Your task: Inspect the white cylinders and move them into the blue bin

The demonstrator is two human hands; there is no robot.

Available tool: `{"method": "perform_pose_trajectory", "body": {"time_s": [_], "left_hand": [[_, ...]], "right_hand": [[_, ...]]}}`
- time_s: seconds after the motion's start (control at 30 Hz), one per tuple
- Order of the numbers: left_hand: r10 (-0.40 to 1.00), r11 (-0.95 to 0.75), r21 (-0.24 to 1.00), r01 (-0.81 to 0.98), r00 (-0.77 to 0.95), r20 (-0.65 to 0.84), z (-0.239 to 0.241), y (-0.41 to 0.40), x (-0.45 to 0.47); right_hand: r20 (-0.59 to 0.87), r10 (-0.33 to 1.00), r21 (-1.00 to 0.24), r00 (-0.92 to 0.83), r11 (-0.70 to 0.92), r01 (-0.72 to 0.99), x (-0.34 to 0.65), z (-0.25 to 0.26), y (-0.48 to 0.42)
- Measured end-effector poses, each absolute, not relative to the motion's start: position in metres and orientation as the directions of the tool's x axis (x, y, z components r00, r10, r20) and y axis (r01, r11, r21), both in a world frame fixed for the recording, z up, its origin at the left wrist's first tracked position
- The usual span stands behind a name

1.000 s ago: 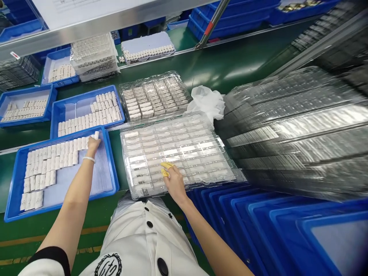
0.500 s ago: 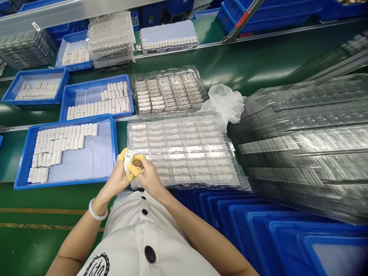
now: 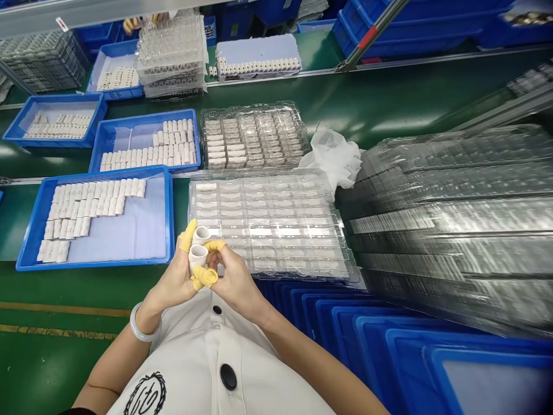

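Observation:
Two white hollow cylinders, a nearer one [image 3: 197,257] and a farther one [image 3: 201,233], stand side by side between my hands with their round open ends up. I cannot tell whether they are joined. My left hand [image 3: 176,281] is closed around them from the left. From the right, the fingers of my right hand [image 3: 237,282] pinch them too. Yellow finger cots cover fingertips of both hands. Just beyond the hands lies a clear plastic compartment tray [image 3: 352,266] of white pieces. To the left, a blue tray [image 3: 108,265] holds rows of white cylinders.
Farther back are another blue tray [image 3: 144,119] of cylinders, a filled clear tray [image 3: 254,135] and crumpled white film [image 3: 332,155]. Stacked clear trays [image 3: 453,225] rise at the right, above blue bins [image 3: 389,328]. Another person's yellow-tipped hand [image 3: 132,25] shows at the back.
The cylinders have tipped toward me, so both open ends show more plainly. My hands have shifted slightly right and nearer. Another person's hand has appeared at the back left.

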State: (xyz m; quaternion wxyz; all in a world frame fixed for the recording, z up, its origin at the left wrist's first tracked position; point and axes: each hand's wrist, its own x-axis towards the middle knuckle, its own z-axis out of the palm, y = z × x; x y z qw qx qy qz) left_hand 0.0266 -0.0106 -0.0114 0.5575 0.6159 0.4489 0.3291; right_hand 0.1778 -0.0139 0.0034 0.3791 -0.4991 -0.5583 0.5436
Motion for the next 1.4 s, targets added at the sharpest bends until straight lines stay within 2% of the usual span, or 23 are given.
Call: {"method": "perform_pose_trajectory", "body": {"time_s": [0.17,0.37,0.43,0.5,0.6,0.7,1.07,1.4], "left_hand": [[0.923,-0.072,0.972,0.224,0.383,-0.020,-0.012,-0.010,0.029],[0.924,-0.081,0.997,-0.001,0.376,0.076,-0.009,-0.005,0.031],[0.920,-0.179,0.984,0.004,0.355,0.166,-0.006,-0.002,0.034],[0.894,-0.322,0.943,0.086,0.354,0.274,-0.004,0.001,0.036],[0.841,-0.484,0.852,0.200,0.376,0.389,0.000,0.004,0.038],[0.818,-0.533,0.809,0.249,0.394,0.418,0.004,0.005,0.039],[0.813,-0.558,0.769,0.313,0.391,0.431,0.006,0.001,0.039],[0.854,-0.511,0.752,0.416,0.347,0.388,0.003,0.000,0.037]], "right_hand": [[0.074,0.987,-0.969,-0.142,0.105,0.223,0.180,0.005,-0.017],[0.417,0.909,-0.854,-0.028,0.402,0.330,0.194,0.009,-0.018],[0.505,0.862,-0.793,-0.037,0.481,0.374,0.199,0.011,-0.016],[0.555,0.830,-0.756,-0.050,0.529,0.387,0.202,0.011,-0.015],[0.582,0.812,-0.746,-0.043,0.554,0.370,0.203,0.008,-0.014],[0.591,0.806,-0.747,-0.029,0.560,0.357,0.203,0.004,-0.016],[0.588,0.808,-0.761,-0.025,0.564,0.320,0.202,0.001,-0.018],[0.581,0.814,-0.771,-0.006,0.552,0.317,0.200,0.000,-0.016]]}}
